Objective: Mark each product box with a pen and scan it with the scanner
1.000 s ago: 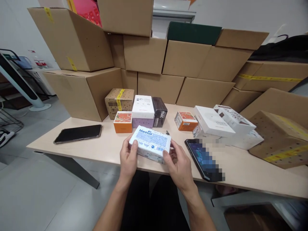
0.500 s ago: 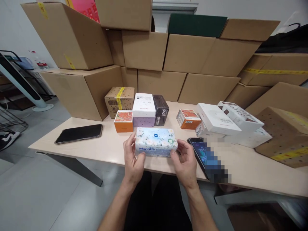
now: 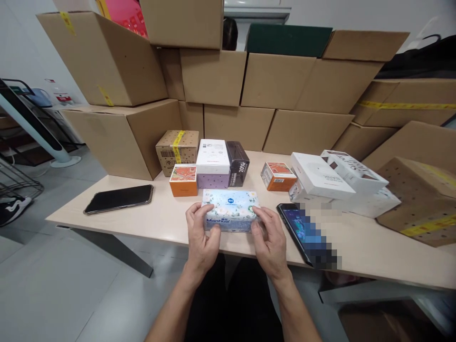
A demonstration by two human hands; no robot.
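Note:
A pack of tissues [image 3: 231, 206] in blue-and-white floral wrapping lies flat near the table's front edge, its "Manhua" lettering facing me. My left hand [image 3: 201, 237] is closed on its left end, thumb against the front side and a finger reaching over the top. On the right end, my right hand [image 3: 270, 240] grips the pack, its thumb at the front corner and fingers over the top edge. Just behind the pack stand an orange box [image 3: 184, 186], a white-and-lilac box [image 3: 213, 164] and a black box [image 3: 239, 164].
A dark-screened phone [image 3: 119, 198] lies at the left, and another phone [image 3: 301, 230], partly pixelated, is right of my hand. Behind it sit a second orange box [image 3: 278, 176] and several white boxes [image 3: 322, 175]. Stacked cartons [image 3: 237, 126] wall off the table's back.
My fingers have shifted from the pack's ends onto its top edges. The pack stays in nearly the same place, and the view has tilted slightly.

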